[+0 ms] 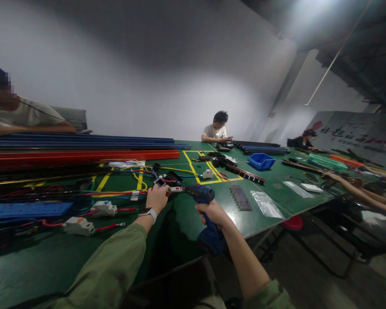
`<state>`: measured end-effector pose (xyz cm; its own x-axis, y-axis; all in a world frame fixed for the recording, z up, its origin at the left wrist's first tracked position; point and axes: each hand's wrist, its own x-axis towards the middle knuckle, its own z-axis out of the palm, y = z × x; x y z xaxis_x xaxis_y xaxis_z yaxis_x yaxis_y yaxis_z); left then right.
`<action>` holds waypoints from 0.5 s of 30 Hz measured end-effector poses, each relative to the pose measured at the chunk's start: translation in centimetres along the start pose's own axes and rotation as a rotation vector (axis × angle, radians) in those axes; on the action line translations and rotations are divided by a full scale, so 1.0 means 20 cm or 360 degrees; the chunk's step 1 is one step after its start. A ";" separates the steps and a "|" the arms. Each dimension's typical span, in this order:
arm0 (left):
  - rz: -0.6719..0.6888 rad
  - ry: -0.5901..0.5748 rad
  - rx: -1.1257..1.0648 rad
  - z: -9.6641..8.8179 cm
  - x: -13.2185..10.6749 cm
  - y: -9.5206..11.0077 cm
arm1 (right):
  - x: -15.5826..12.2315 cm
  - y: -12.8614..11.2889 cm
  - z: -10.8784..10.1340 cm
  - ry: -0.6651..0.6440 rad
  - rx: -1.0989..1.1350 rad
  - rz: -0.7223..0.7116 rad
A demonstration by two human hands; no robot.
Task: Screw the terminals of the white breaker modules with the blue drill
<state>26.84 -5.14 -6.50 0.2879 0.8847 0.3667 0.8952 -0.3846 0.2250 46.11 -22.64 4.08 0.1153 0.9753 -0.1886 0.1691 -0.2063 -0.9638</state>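
My right hand (214, 213) is wrapped round the grip of a blue cordless drill (207, 194), its nose pointing left. In my left hand (157, 198), a watch on the wrist, the fingers pinch a small white and reddish part (175, 189). The drill's tip meets or nearly meets this part; contact is too small to make out. Just beyond my left fingers lies a dark device with a pale screen (160, 182). Red, yellow and green wires run left from there. Two white circuit breakers with red leads, one nearer (79, 226) and one farther (104, 208), lie left of my left hand.
Blue and orange-red rails (83, 156) and a blue power strip (28, 209) lie on the left of the green table (186, 240). A blue bin (261, 161), a plastic bag (266, 204) and a copper-coloured strip (246, 175) lie right. Several people sit around.
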 end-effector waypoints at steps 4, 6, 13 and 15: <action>0.0014 0.0015 0.0002 0.00 0.00 0.00 | 0.00 0.00 0.00 0.0006 -0.0020 0.0001; 0.0012 0.0017 0.0005 0.01 0.00 0.00 | 0.00 0.00 0.00 0.0003 -0.0032 -0.0003; 0.0002 0.0018 -0.0007 0.00 0.00 0.00 | 0.00 0.00 0.00 0.0024 -0.0022 0.0013; -0.0003 0.0010 -0.0010 -0.01 0.00 0.01 | 0.00 0.00 0.00 0.0023 -0.0017 0.0020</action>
<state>26.88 -5.31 -6.36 0.2841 0.8837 0.3720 0.8935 -0.3847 0.2315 46.11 -22.67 4.15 0.1318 0.9714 -0.1975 0.1782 -0.2192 -0.9593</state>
